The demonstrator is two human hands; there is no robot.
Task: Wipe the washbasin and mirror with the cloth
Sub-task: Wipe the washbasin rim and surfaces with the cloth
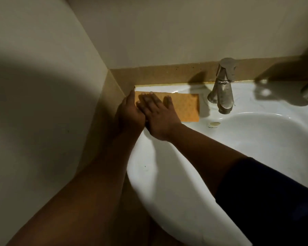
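On the washbasin point(167, 183) rim's far left corner: orange cloth point(187, 107), flat, left of the tap point(222, 89); left hand point(130, 112) and right hand point(158, 118) on it, fingers open, outstretched.

Two bare arms enter the view from the near edge. The left arm point(89, 183) is uncovered along its whole visible length, from the near-left corner up to the wrist. The right arm point(212, 150) is bare from the wrist to roughly mid-forearm; nearer than that it is covered by a dark navy sleeve point(274, 201) of plain, unmarked fabric with a straight cuff edge. The sleeve fills the near-right corner. The left hand point(130, 112) and right hand point(158, 118) are both ungloved. The dim lighting leaves finer detail of the fingers and nails unclear.
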